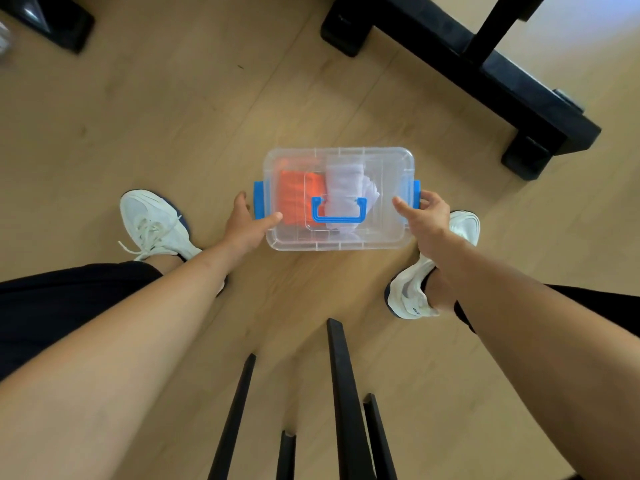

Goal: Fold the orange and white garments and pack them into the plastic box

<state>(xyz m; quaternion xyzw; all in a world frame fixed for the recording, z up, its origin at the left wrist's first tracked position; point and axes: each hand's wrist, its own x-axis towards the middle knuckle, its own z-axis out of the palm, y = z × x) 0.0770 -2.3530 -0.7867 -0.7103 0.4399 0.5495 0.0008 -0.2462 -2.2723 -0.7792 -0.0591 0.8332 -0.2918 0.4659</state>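
Plastic box point(381, 237), lidded, seemingly on the floor; both hands' fingers grip its blue end clips.

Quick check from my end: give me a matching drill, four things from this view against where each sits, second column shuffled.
Things:
1. orange garment
2. white garment
3. left hand
4. right hand

Places:
A. at the box's right blue latch
B. inside the plastic box, left part
C. at the box's left blue latch
D. inside the box, middle, under the blue lid handle

Pairs: 1-B, 2-D, 3-C, 4-A
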